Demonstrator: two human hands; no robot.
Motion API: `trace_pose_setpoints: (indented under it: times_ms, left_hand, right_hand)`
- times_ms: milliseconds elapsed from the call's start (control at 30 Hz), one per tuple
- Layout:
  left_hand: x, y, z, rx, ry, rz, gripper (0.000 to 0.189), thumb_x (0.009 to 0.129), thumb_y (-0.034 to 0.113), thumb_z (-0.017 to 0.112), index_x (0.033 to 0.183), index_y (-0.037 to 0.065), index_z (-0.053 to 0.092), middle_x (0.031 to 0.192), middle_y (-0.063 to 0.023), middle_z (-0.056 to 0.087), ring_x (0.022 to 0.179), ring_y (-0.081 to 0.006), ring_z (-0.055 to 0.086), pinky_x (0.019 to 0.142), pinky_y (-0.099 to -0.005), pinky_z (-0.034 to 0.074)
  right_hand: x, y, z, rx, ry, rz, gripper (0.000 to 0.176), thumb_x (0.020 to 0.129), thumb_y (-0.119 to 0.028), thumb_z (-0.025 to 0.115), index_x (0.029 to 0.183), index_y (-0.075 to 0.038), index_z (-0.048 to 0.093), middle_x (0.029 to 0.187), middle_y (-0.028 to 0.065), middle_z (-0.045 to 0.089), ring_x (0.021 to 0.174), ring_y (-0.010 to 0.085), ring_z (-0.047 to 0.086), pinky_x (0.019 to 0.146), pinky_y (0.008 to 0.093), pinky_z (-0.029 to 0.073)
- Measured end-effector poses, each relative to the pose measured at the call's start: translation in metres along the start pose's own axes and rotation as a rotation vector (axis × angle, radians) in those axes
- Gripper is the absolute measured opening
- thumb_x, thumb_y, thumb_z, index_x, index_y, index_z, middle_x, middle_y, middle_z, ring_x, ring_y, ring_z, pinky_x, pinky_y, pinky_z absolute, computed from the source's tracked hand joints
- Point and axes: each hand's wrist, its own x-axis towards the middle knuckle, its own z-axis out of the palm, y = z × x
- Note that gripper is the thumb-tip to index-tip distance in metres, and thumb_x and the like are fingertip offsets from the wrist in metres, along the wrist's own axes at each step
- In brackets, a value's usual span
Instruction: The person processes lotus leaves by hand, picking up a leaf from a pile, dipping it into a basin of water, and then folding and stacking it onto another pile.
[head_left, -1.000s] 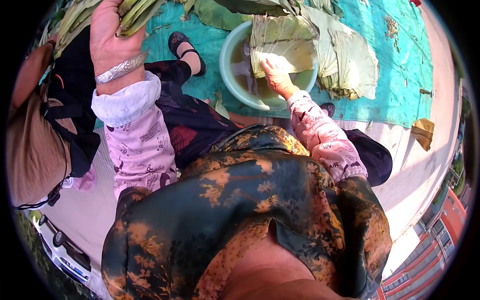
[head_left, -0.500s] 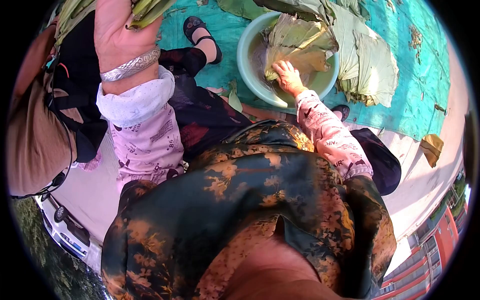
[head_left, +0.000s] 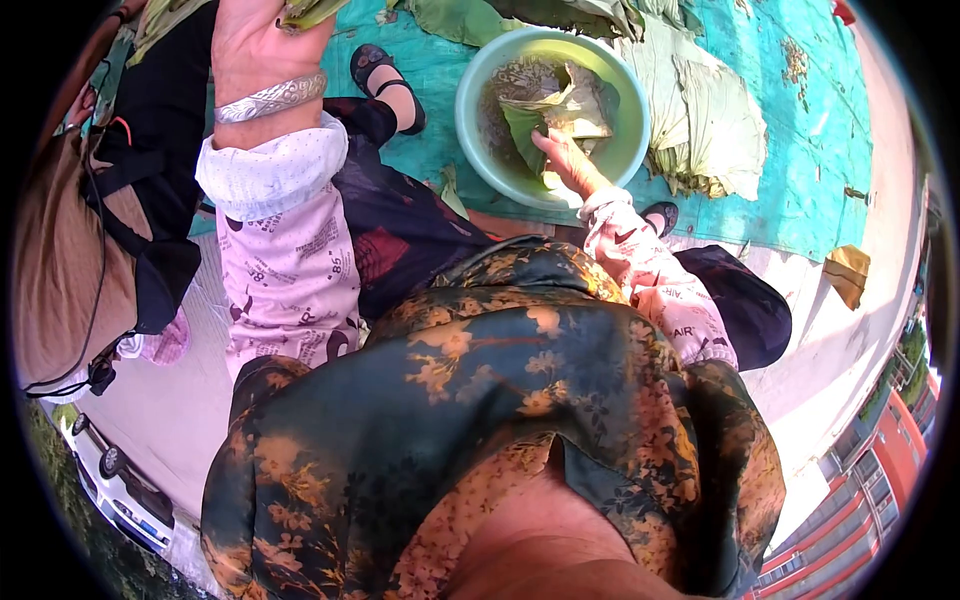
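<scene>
My right hand point(head_left: 568, 162) is over the near side of a pale blue basin point(head_left: 472, 150), its thumb and fingers closed on a large leaf point(head_left: 577, 108). The leaf is wet-looking, partly green and partly brownish, and droops into murky water. My left hand point(head_left: 265, 45) is raised at the upper left, with a silver bracelet on the wrist. Folded green leaves point(head_left: 312, 12) stick out beside its palm and move with it; its fingertips are cut off by the frame's top.
A stack of large dry leaves point(head_left: 715, 130) lies right of the basin on a turquoise sheet point(head_left: 825, 170). More dark leaves lie behind the basin. A brown scrap point(head_left: 847, 275) rests near the sheet's corner. Another person in brown clothing point(head_left: 75, 260) is at my left.
The leaf in my right hand has gone from spread over the basin's far rim to lower and bunched inside the basin. My left hand still holds its leaves.
</scene>
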Motion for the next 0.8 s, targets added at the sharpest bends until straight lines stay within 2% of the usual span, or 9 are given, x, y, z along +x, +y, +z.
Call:
trace_pose_setpoints:
  times_ms: [67, 100, 233, 333, 433, 600, 667, 733, 800]
  left_hand:
    - [0.003, 0.001, -0.004, 0.003, -0.001, 0.0, 0.017, 0.084, 0.009, 0.051, 0.095, -0.004, 0.053, 0.088, -0.0176, 0.062, 0.079, -0.0279, 0.062, 0.073, -0.0385, 0.053]
    - [0.005, 0.002, -0.008, 0.016, -0.002, 0.015, 0.016, 0.084, 0.009, 0.051, 0.094, -0.004, 0.053, 0.087, -0.017, 0.062, 0.078, -0.0271, 0.062, 0.071, -0.0377, 0.054]
    - [0.01, 0.005, -0.016, 0.04, -0.001, 0.051, 0.013, 0.083, 0.008, 0.053, 0.09, -0.002, 0.054, 0.082, -0.0147, 0.062, 0.073, -0.0245, 0.063, 0.067, -0.0353, 0.054]
    - [0.007, 0.004, -0.009, 0.032, 0.033, 0.068, 0.013, 0.083, 0.008, 0.053, 0.09, -0.002, 0.055, 0.082, -0.0142, 0.062, 0.073, -0.0244, 0.063, 0.066, -0.035, 0.054]
    - [0.005, 0.006, -0.008, 0.032, 0.031, 0.067, 0.012, 0.083, 0.008, 0.053, 0.09, -0.002, 0.054, 0.082, -0.0138, 0.062, 0.073, -0.0243, 0.063, 0.066, -0.035, 0.054]
    - [0.008, 0.006, -0.009, -0.017, 0.002, 0.052, 0.012, 0.084, 0.007, 0.052, 0.091, -0.003, 0.054, 0.082, -0.014, 0.062, 0.073, -0.0243, 0.063, 0.067, -0.0354, 0.054]
    - [0.009, 0.006, -0.011, -0.024, 0.0, 0.044, 0.013, 0.084, 0.007, 0.052, 0.091, -0.003, 0.054, 0.083, -0.0145, 0.062, 0.074, -0.0245, 0.063, 0.067, -0.0357, 0.054]
    - [0.009, 0.005, -0.01, 0.002, 0.013, 0.058, 0.013, 0.084, 0.007, 0.051, 0.091, -0.003, 0.054, 0.084, -0.0151, 0.062, 0.075, -0.0251, 0.063, 0.068, -0.0361, 0.054]
    - [0.005, 0.005, -0.005, 0.004, 0.027, 0.069, 0.014, 0.084, 0.007, 0.052, 0.092, -0.004, 0.054, 0.085, -0.0158, 0.062, 0.077, -0.0259, 0.062, 0.069, -0.0366, 0.054]
  right_hand:
    - [-0.008, -0.017, -0.012, -0.054, 0.045, -0.132, 0.035, 0.084, -0.031, 0.05, 0.11, -0.007, 0.053, 0.098, 0.0059, 0.056, 0.09, 0.0147, 0.05, 0.077, 0.0309, 0.04]
    - [0.005, -0.007, -0.02, 0.309, 0.031, -0.026, 0.037, 0.083, -0.034, 0.051, 0.111, -0.009, 0.054, 0.099, 0.0051, 0.056, 0.091, 0.0164, 0.051, 0.078, 0.0317, 0.04]
    - [-0.028, -0.058, -0.056, 0.201, 0.199, -0.251, 0.04, 0.081, -0.035, 0.057, 0.112, -0.01, 0.055, 0.105, 0.0033, 0.056, 0.095, 0.0148, 0.05, 0.082, 0.0325, 0.039]
    - [-0.036, -0.085, -0.083, 0.195, 0.362, -0.13, 0.037, 0.081, -0.034, 0.058, 0.106, -0.008, 0.058, 0.092, -0.0001, 0.059, 0.082, 0.0108, 0.052, 0.072, 0.0266, 0.039]
    - [-0.039, -0.085, -0.096, 0.27, 0.437, -0.22, 0.025, 0.083, -0.026, 0.057, 0.097, -0.006, 0.06, 0.082, -0.0021, 0.06, 0.069, 0.0086, 0.049, 0.062, 0.0237, 0.038]
    - [0.008, 0.006, -0.114, -0.216, 0.633, -0.137, 0.024, 0.084, -0.02, 0.055, 0.103, -0.007, 0.057, 0.077, 0.0011, 0.058, 0.065, 0.0086, 0.049, 0.057, 0.0243, 0.041]
    - [0.011, 0.025, -0.1, -0.335, 0.638, -0.194, 0.026, 0.079, -0.015, 0.056, 0.104, -0.007, 0.058, 0.084, 0.008, 0.063, 0.076, 0.0157, 0.057, 0.071, 0.0294, 0.044]
    - [0.014, 0.038, -0.095, -0.313, 0.566, -0.059, 0.029, 0.078, -0.014, 0.055, 0.107, -0.009, 0.057, 0.087, 0.0081, 0.064, 0.082, 0.0169, 0.059, 0.076, 0.0299, 0.043]
    - [0.009, 0.035, -0.095, -0.183, 0.536, -0.083, 0.027, 0.079, -0.015, 0.055, 0.105, -0.007, 0.057, 0.085, 0.0063, 0.063, 0.076, 0.0159, 0.059, 0.067, 0.03, 0.048]
